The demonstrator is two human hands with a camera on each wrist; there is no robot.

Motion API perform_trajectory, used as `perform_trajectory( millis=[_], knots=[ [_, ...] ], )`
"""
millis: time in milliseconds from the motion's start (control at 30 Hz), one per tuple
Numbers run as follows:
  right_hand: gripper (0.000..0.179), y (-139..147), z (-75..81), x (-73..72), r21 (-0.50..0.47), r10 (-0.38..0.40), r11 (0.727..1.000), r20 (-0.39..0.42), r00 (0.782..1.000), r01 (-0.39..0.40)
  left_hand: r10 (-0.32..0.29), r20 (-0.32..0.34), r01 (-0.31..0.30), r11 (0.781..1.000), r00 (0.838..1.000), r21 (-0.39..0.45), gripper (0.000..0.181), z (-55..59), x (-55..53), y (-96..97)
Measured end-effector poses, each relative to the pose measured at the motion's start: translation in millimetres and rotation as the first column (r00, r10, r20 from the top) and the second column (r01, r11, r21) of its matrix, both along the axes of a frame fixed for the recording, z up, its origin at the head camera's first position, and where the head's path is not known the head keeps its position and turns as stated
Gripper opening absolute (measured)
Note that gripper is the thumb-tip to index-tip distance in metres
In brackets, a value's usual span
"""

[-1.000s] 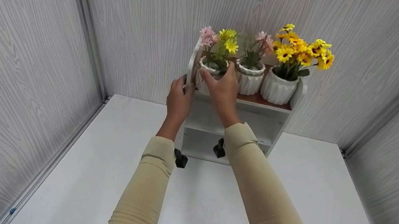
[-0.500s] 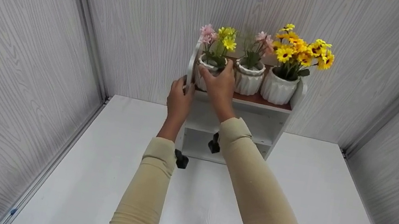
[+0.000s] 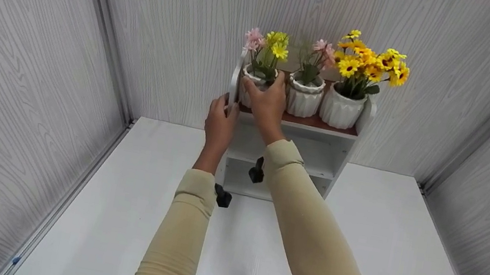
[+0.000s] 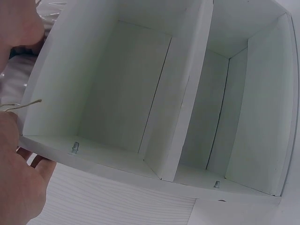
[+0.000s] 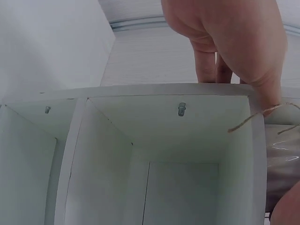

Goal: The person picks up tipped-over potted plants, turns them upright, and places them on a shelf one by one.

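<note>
My right hand (image 3: 270, 108) grips a white fluted flowerpot (image 3: 246, 98) at the left end of the shelf unit's brown top. Pink and yellow artificial flowers (image 3: 279, 52) rise from this pot, close beside the left side panel (image 3: 235, 81). My left hand (image 3: 219, 126) holds that panel, fingers behind it and thumb on the inner side, as the right wrist view also shows. A loose end of twine (image 5: 246, 124) hangs over the shelf's front edge near the pot. The right palm hides much of the pot's front.
A pot with pink flowers (image 3: 303, 102) and one with yellow sunflower-like blooms (image 3: 342, 111) stand further right on the top. Below are white compartments (image 4: 126, 84) with small metal pegs (image 4: 75, 147). The unit stands on a white table (image 3: 375, 219) against a wood-grain wall (image 3: 182, 37).
My right hand has shifted slightly left with the flowerpot, bringing it nearer the side panel and widening the gap to the middle pot. The left hand has stayed in place.
</note>
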State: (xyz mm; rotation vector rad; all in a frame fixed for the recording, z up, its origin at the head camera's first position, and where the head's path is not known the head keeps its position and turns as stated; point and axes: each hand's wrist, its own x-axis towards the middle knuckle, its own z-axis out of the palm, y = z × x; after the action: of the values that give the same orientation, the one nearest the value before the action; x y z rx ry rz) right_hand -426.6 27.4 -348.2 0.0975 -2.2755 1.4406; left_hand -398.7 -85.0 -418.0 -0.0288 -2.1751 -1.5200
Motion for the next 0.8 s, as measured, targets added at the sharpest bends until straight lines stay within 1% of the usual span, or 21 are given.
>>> perform_trajectory(
  millis=[233,333,400,533,600,667,800],
  knots=[
    [0.098,-0.3,-5.0,-2.1,-0.053,0.013,0.999,-0.013,1.000,-0.014,0.001,0.038,-0.001,1.000,0.999,0.018,0.048,0.3,-0.2,-0.2],
    [0.100,1.2,-6.4,-2.1,-0.079,0.021,0.997,-0.020,1.000,-0.023,-0.004,0.037,0.003,1.000,0.999,0.020,0.048,0.4,-0.7,1.1],
    [0.103,3.2,-7.5,-1.9,-0.077,0.026,0.997,-0.023,0.999,-0.028,-0.002,0.031,0.001,1.000,1.000,0.018,0.047,0.2,-0.7,2.4],
    [0.110,6.9,-10.9,1.4,-0.071,0.039,0.997,-0.026,0.999,-0.041,-0.009,0.019,0.009,1.000,1.000,0.009,0.046,-0.1,-1.0,3.9],
    [0.112,8.0,-12.8,4.0,-0.071,0.051,0.996,-0.036,0.998,-0.053,-0.015,0.014,0.015,1.000,1.000,0.008,0.047,-0.3,-1.3,3.8],
    [0.113,8.2,-14.3,7.1,-0.070,0.065,0.995,-0.029,0.997,-0.067,-0.016,0.009,0.016,1.000,1.000,0.014,0.046,-0.3,-1.5,3.2],
    [0.112,7.8,-16.5,15.1,-0.053,0.089,0.995,-0.020,0.996,-0.090,0.000,0.002,0.000,1.000,1.000,0.019,0.045,0.3,-1.2,0.1]
  ],
)
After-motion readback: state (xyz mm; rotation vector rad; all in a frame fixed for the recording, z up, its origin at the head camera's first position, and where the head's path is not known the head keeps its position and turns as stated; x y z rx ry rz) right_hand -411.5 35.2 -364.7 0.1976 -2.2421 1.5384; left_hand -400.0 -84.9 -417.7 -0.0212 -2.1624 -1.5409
